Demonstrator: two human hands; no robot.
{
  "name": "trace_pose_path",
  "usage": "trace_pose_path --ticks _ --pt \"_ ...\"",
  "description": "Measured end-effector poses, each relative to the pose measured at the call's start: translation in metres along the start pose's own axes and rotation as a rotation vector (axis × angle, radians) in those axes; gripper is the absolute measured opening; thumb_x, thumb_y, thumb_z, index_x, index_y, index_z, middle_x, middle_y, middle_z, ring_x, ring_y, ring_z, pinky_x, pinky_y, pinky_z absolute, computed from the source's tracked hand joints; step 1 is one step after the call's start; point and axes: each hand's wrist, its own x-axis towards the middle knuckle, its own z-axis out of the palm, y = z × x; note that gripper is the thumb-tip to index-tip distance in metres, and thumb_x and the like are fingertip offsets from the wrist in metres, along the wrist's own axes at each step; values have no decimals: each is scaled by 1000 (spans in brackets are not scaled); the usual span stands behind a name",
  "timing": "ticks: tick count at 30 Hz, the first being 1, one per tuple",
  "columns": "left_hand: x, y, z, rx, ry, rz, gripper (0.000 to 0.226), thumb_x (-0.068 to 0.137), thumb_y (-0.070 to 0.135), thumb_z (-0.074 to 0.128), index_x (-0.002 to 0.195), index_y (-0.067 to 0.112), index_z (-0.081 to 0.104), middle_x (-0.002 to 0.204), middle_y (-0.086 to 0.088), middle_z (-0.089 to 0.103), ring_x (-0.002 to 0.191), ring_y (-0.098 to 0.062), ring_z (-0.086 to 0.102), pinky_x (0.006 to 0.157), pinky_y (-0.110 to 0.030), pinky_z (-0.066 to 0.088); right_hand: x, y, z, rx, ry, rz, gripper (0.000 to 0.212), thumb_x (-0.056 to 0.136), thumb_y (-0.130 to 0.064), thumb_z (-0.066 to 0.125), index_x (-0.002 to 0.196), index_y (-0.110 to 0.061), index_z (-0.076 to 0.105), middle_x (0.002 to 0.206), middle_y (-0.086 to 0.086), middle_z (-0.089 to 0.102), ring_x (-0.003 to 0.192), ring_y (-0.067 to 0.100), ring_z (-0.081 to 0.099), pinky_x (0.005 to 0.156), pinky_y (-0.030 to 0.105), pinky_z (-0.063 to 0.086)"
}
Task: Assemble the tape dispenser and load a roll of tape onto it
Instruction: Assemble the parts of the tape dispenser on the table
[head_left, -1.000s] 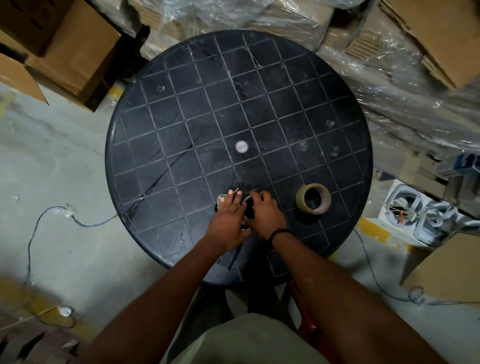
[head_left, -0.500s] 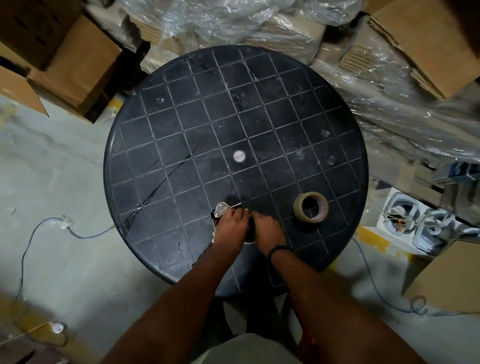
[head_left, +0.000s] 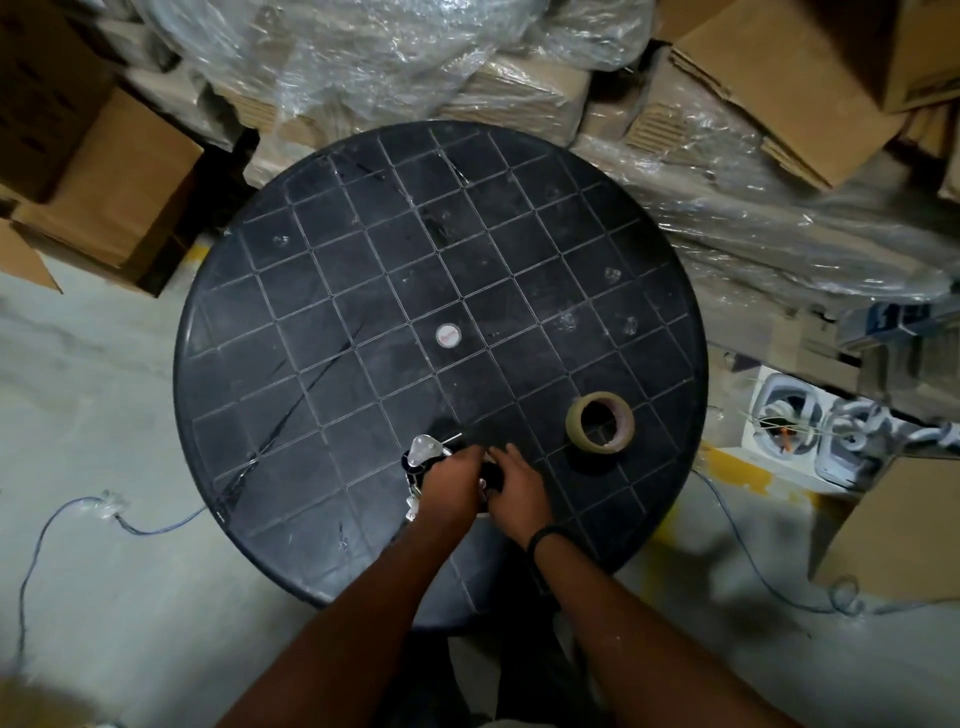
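A round black table (head_left: 363, 312) with a grid pattern fills the view. Near its front edge, both hands close around the tape dispenser (head_left: 423, 453), a black and metal piece mostly hidden under the fingers; a shiny metal plate pokes out at its upper left. My left hand (head_left: 451, 480) covers the dispenser's left side. My right hand (head_left: 517, 488), with a dark band on the wrist, grips its right side. A brown tape roll (head_left: 600, 422) lies flat on the table to the right, apart from both hands.
Cardboard boxes (head_left: 104, 171) and plastic-wrapped stacks (head_left: 727, 218) crowd the table's far and right sides. A white round cap (head_left: 449, 335) marks the table's centre. Cables (head_left: 78, 512) trail over the concrete floor on the left and right. White packaged items (head_left: 789, 421) sit at the right.
The view tilted upward, so the table and hands sit lower in the frame. Both hands stayed together on the dispenser and drew slightly nearer the table's front edge. The tape roll has not moved.
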Motion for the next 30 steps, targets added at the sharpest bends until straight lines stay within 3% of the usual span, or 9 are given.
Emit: trace_pose_path --ticks 4,6,8,10,14,19,24,28,30 --pt "-13 -1 1 -50 144 47 37 81 3 69 117 12 65 110 -8 73 98 -24 70 78 -29 51 -3 -5 10 96 118 41 47 89 -2 60 134 -15 60 129 6 66 119 22 62 96 19 42" --pt "-12 -2 0 30 80 151 53 87 3 67 138 7 54 138 -17 59 126 -30 59 100 -36 51 -6 -9 12 81 174 -39 45 93 -4 58 136 -18 57 130 2 63 117 17 61 98 17 43" --pt "-6 -6 -4 90 -3 220 68 90 3 64 152 5 36 156 -20 40 146 -33 38 120 -39 33 -10 -12 13 52 205 -101 42 96 -8 56 137 -19 56 128 1 63 114 14 61 99 18 44" --pt "1 -14 -11 144 -64 236 75 91 5 65 156 4 27 160 -18 33 151 -32 29 126 -35 20 -8 -11 15 -23 229 -170 48 92 -3 59 138 -14 56 135 8 61 122 20 59 109 25 41" --pt "9 -15 -28 58 -122 183 51 104 22 49 152 8 38 151 -13 49 140 -27 46 119 -35 34 -2 -9 19 -148 236 -322 56 83 8 58 137 -8 58 135 13 62 128 28 57 110 35 43" --pt "13 3 -36 -47 5 110 60 87 4 67 143 0 46 131 -16 65 121 -28 61 104 -28 40 6 -15 3 -190 285 -484 53 82 2 61 134 -7 60 134 10 63 127 26 58 107 35 46" --pt "6 7 -40 -89 122 64 61 88 3 64 147 2 46 134 -17 61 124 -30 58 104 -30 40 1 -32 0 49 322 -270 54 95 -1 51 147 -9 40 159 15 31 149 25 26 118 33 30" --pt "-3 -4 -39 -26 87 91 62 85 1 65 146 3 48 136 -18 59 125 -32 56 106 -33 40 6 -36 -9 -13 151 -246 42 92 -2 56 134 -7 57 138 13 58 125 26 57 103 26 42" --pt "-7 -6 -41 -41 113 111 54 81 0 68 134 5 60 126 -14 67 116 -30 63 100 -32 45 6 -37 -6 -90 144 -307 50 86 5 58 135 -5 57 135 12 61 123 27 58 109 30 42"
